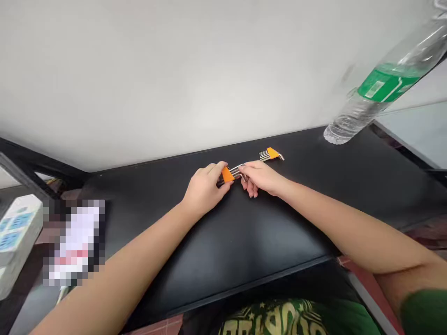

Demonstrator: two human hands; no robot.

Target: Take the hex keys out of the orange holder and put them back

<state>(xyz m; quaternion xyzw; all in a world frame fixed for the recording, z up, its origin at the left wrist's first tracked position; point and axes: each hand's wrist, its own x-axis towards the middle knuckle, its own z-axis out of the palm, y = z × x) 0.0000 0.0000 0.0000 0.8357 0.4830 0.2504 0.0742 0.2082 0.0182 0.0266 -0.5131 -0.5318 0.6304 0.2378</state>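
My left hand [206, 190] is closed around an orange hex key holder [228, 175] with several metal hex keys in it. From the right, my right hand [259, 177] pinches the bent end of a hex key [239, 167] that reaches out of this holder. Both hands are low over the black tabletop [230, 237], close together. Behind my right hand, a second orange hex key set [273, 153] lies on the table, its silver keys pointing left. My fingers hide parts of the held set.
A large clear plastic bottle [387, 86] with a green label stands at the back right. Behind the table rises a white wall [195, 74]. At the left are a white box [19, 232] with blue markings and a blurred-out item [78, 239].
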